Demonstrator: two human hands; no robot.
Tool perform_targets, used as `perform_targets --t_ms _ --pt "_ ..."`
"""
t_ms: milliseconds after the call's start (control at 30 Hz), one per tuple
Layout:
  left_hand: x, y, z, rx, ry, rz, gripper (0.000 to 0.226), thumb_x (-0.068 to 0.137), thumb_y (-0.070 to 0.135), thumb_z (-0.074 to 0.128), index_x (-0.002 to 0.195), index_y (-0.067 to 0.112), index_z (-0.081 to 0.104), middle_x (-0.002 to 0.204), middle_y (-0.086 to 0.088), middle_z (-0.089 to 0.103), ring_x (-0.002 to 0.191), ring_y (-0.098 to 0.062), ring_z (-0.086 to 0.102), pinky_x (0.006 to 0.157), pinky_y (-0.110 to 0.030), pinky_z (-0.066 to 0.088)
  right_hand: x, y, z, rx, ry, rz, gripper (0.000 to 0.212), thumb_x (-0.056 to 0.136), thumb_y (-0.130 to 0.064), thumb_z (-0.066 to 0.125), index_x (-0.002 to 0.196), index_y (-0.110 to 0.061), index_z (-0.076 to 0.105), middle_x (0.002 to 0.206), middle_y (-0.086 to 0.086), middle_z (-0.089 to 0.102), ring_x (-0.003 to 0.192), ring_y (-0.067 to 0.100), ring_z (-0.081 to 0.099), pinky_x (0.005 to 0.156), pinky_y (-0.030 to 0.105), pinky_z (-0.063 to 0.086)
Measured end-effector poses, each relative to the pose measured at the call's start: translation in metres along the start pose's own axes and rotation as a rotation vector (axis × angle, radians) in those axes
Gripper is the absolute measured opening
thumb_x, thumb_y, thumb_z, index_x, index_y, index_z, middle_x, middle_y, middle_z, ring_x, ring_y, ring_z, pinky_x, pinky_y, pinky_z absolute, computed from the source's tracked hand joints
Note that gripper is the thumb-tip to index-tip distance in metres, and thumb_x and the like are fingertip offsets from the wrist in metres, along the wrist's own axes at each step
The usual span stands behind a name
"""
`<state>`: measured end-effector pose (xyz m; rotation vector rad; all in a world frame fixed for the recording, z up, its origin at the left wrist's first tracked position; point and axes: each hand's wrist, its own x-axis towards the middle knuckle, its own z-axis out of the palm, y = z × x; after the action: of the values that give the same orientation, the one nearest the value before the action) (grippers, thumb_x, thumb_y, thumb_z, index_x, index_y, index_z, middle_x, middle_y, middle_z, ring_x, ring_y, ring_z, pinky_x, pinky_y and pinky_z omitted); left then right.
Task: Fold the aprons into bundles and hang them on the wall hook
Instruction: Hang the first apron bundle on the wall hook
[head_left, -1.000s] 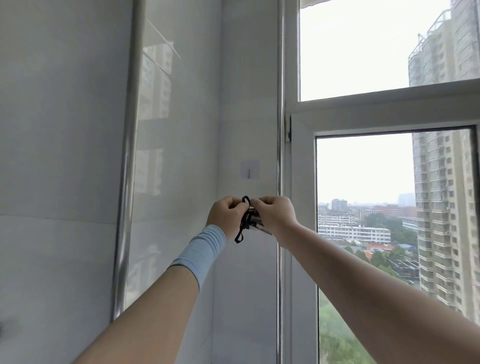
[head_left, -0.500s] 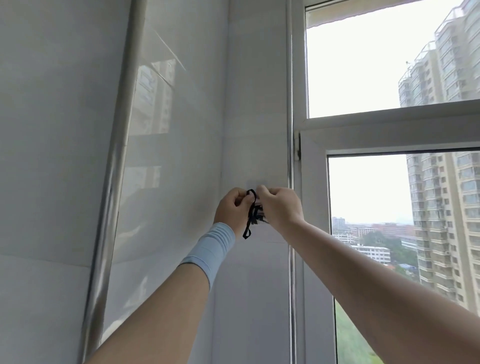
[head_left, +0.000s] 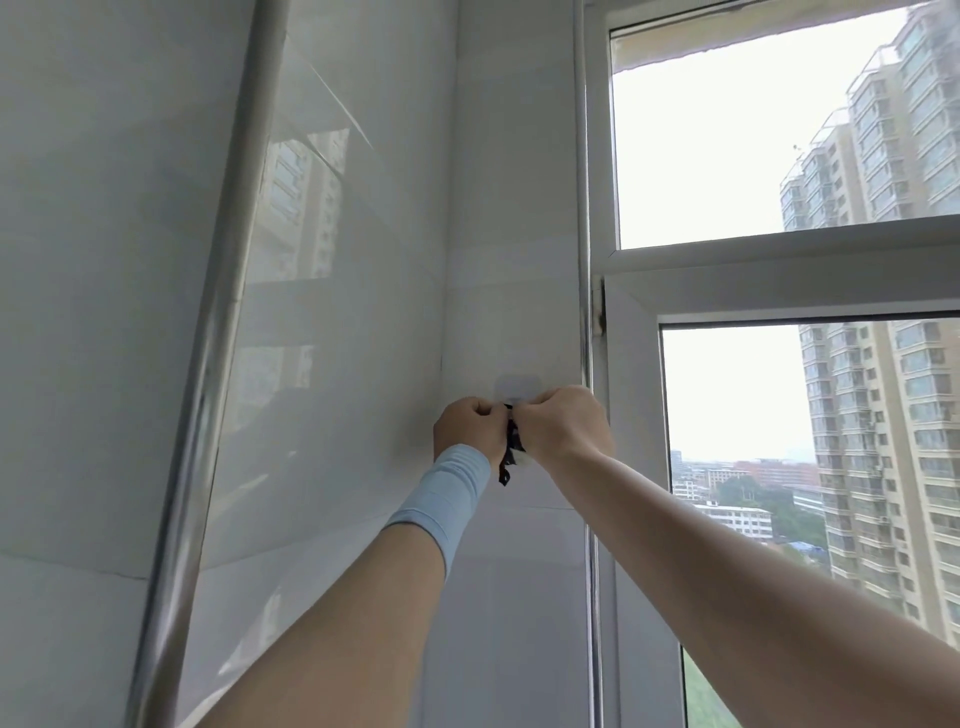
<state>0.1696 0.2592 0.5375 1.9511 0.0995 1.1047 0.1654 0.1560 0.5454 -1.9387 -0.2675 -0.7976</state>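
Both grips clamped: left hand (head_left: 467, 428) and right hand (head_left: 563, 423) are fisted knuckle to knuckle, pinching the black tie loop (head_left: 511, 441) between them. The apron bundle (head_left: 519, 460) is mostly hidden behind the hands; only a pale sliver and a dangling tie end show (bulk can't be judged). The loop sits just under the clear stick-on wall hook (head_left: 517, 387), touching or not, can't tell. Step: hanging. To do it well: spread the loop, lift it over the hook tip, lower gently, since a yank may peel the pad. Blue wrist sleeve (head_left: 447, 493) on the left arm; window frame (head_left: 623, 415) just to the right.
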Motion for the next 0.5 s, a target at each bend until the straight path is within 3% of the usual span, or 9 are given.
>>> perform_targets --t_ms 67,167,367,500 --pt "0.003 0.001 -0.001 0.012 -0.013 -0.007 0.032 0.087 0.023 0.053 0.057 0.016 0.045 0.059 -0.002 0.049 0.056 -0.021 0.041 0.049 -0.025 0.032 0.004 -0.004 0.003 -0.047 0.019 0.023 0.008 0.067 -0.021 0.06 0.061 -0.017 0.06 0.054 -0.002 0.05 0.044 0.019 0.041 0.045 0.02 0.028" --pt "0.004 0.002 -0.001 0.033 -0.039 -0.027 0.037 0.086 0.022 0.054 0.053 0.018 0.038 0.056 -0.002 0.044 0.058 -0.022 0.039 0.049 -0.024 0.029 0.007 -0.004 0.004 -0.081 0.017 0.041 0.007 0.068 -0.023 0.059 0.068 -0.016 0.061 0.06 -0.001 0.053 0.048 0.02 0.044 0.046 0.02 0.028" --pt "-0.019 -0.01 0.003 -0.042 -0.032 -0.049 0.035 0.09 0.03 0.053 0.06 0.018 0.041 0.06 0.0 0.048 0.059 -0.023 0.042 0.047 -0.024 0.03 -0.006 0.005 0.003 -0.126 -0.033 0.042 0.006 0.064 -0.017 0.059 0.061 -0.018 0.053 0.053 -0.002 0.048 0.044 0.019 0.04 0.044 0.019 0.027" --pt "-0.038 -0.028 0.0 -0.196 -0.034 0.03 0.026 0.09 0.033 0.048 0.069 0.019 0.053 0.069 0.001 0.059 0.058 -0.019 0.051 0.055 -0.028 0.045 -0.016 0.012 0.005 -0.091 -0.022 -0.039 0.02 0.073 -0.018 0.056 0.054 -0.015 0.051 0.051 -0.001 0.048 0.048 0.021 0.043 0.044 0.022 0.029"
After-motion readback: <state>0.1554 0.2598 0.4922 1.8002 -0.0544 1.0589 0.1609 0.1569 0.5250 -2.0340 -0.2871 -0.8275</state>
